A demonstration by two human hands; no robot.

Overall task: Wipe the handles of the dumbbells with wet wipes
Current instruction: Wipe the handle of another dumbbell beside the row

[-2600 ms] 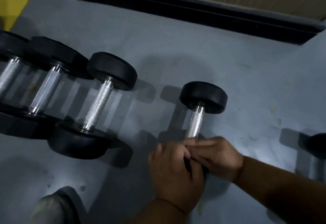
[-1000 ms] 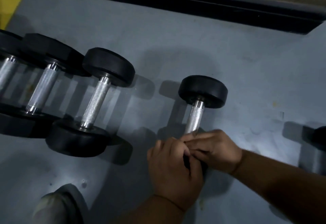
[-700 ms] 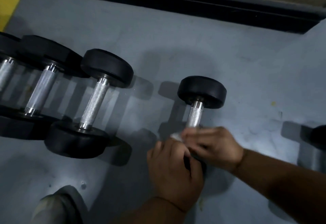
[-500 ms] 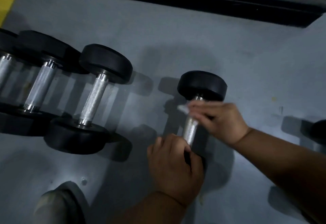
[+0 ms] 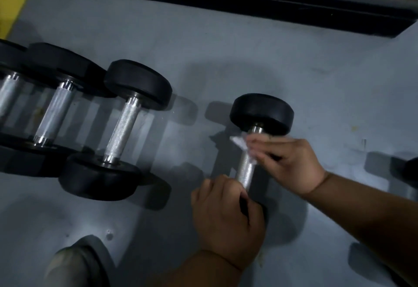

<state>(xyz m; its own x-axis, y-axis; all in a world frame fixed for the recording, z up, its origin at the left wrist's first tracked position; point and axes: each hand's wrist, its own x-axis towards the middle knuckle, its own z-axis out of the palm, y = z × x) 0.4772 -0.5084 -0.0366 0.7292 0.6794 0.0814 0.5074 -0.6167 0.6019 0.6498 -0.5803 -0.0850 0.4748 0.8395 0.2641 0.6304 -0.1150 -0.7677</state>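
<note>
The right hand point(image 5: 291, 162) pinches a white wet wipe point(image 5: 241, 143) against the far end of the dumbbell handle point(image 5: 246, 169), just below the far weight head point(image 5: 261, 112). The left hand point(image 5: 226, 216) is curled over the near weight head, which it almost fully hides, and appears to steady it on the floor point(image 5: 248, 60).

The handle's long axis runs from roughly 6 o'clock at the left hand to 12 o'clock, tilted slightly toward 1 o'clock. The bare knurled section lies between the two hands, so the right hand is the nearer working hand, and any further wiping stroke would likely run along this axis toward 6 o'clock.

At 9 to 10 o'clock, well apart from the hands, a second dumbbell point(image 5: 122, 128) lies on a similar axis, with more dumbbells point(image 5: 54, 114) packed just beside it. A dark object point(image 5: 410, 169) sits at 3 o'clock, cut off by the frame edge.
</note>
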